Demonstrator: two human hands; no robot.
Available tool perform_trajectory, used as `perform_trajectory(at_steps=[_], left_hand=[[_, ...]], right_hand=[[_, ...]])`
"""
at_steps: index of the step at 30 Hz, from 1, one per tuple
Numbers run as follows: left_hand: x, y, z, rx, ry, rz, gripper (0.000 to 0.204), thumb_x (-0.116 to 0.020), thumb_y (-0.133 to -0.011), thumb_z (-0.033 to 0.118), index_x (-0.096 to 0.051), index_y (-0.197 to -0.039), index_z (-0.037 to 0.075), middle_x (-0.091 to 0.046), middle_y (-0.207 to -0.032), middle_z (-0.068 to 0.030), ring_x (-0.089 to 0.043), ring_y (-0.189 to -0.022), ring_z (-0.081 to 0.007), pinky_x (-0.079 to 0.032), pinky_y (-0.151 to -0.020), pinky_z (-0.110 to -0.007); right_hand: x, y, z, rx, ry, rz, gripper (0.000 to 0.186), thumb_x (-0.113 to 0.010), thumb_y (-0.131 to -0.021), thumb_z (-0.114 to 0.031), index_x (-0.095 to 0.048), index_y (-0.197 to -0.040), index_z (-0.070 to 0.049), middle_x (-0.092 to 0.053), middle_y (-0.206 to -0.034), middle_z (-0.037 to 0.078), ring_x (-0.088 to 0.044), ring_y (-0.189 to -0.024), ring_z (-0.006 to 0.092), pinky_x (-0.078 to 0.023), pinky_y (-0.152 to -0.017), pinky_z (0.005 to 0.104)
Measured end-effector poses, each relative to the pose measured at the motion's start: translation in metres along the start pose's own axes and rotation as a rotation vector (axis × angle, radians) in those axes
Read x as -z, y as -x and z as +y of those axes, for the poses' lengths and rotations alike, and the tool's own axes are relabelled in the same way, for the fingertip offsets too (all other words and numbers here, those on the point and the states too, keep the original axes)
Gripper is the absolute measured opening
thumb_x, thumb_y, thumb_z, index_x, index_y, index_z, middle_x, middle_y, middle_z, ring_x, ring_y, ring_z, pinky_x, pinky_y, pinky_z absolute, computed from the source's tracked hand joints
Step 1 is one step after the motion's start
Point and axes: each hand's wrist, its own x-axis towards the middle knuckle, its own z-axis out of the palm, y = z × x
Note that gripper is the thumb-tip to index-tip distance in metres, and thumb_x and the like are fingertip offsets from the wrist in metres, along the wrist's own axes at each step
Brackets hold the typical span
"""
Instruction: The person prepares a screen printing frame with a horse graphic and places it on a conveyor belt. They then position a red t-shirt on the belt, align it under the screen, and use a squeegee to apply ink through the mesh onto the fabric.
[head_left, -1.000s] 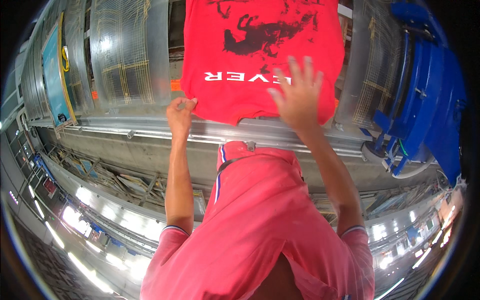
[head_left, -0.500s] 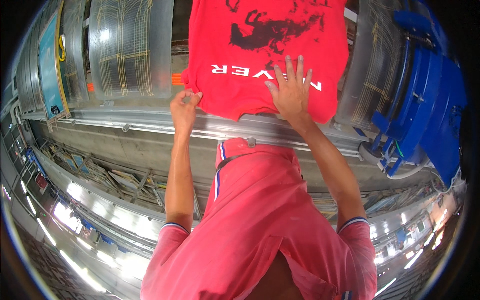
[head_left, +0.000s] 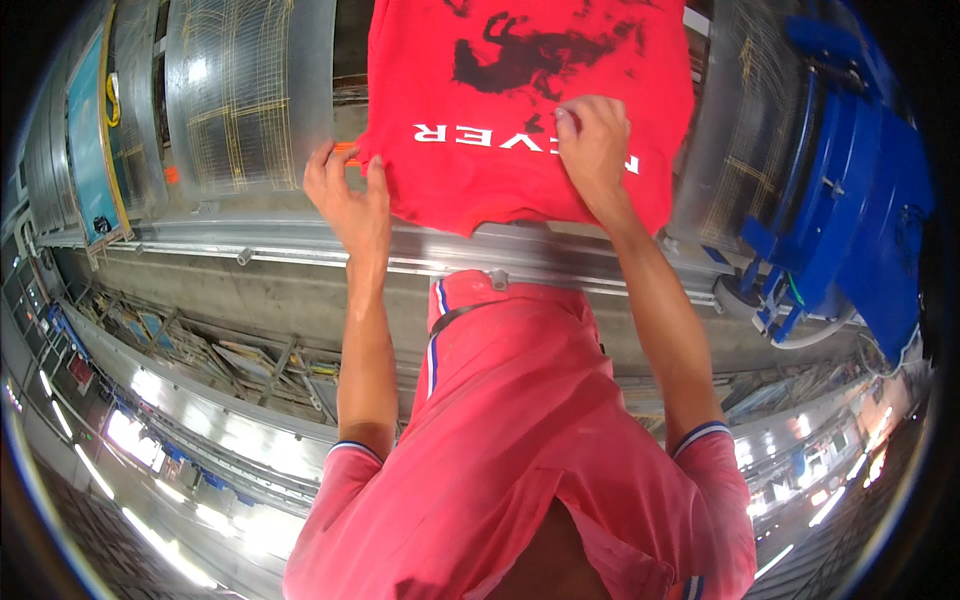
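Observation:
A red T-shirt (head_left: pixel 500 190) with a dark, smudged figure print and white lettering lies spread over the line in front of me. My left hand (head_left: pixel 348 190) is at the shirt's left edge, fingers raised and apart, thumb beside the fabric. On the right part of the lettering, my right hand (head_left: pixel 595 145) rests with fingers curled against the shirt; what is under the fingertips, if anything, is hidden.
Metal platens (head_left: pixel 245 100) with yellow lines flank the shirt, above a metal rail (head_left: pixel 420 250). A teal screen frame (head_left: pixel 88 130) stands at left, a blue machine (head_left: pixel 850 240) at right. Stacked boards and racks (head_left: pixel 260 365) appear lower down.
My left hand has released its pinch at the edge and spread its fingers, shifting left and up. My right hand has gone from spread flat to curled, a little higher on the shirt.

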Motion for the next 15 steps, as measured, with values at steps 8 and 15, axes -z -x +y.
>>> perform_trajectory(at_steps=[8, 15], left_hand=[[-0.098, -0.021, 0.076, -0.114, -0.249, -0.440, 0.098, -0.078, -0.071, 0.048, -0.033, -0.146, 0.004, -0.015, -0.156, -0.0214, -0.004, -0.144, -0.0451, -0.005, -0.103, -0.077], [-0.120, -0.017, 0.073, -0.113, -0.356, -0.532, 0.110, -0.079, -0.067, 0.048, -0.024, -0.148, -0.002, -0.009, -0.157, -0.0250, 0.002, -0.144, -0.0468, 0.002, -0.103, -0.075]], right_hand=[[0.065, 0.100, 0.023, -0.235, 0.059, 0.295, 0.017, -0.068, -0.080, -0.006, -0.065, -0.097, -0.004, -0.061, -0.103, 0.011, -0.053, -0.105, 0.0301, -0.039, -0.090, 0.0436], [0.065, 0.209, 0.071, -0.512, 0.306, 0.399, 0.037, -0.065, -0.086, -0.010, -0.054, -0.120, -0.002, -0.051, -0.123, 0.018, -0.046, -0.116, 0.0342, -0.034, -0.097, 0.0484]])
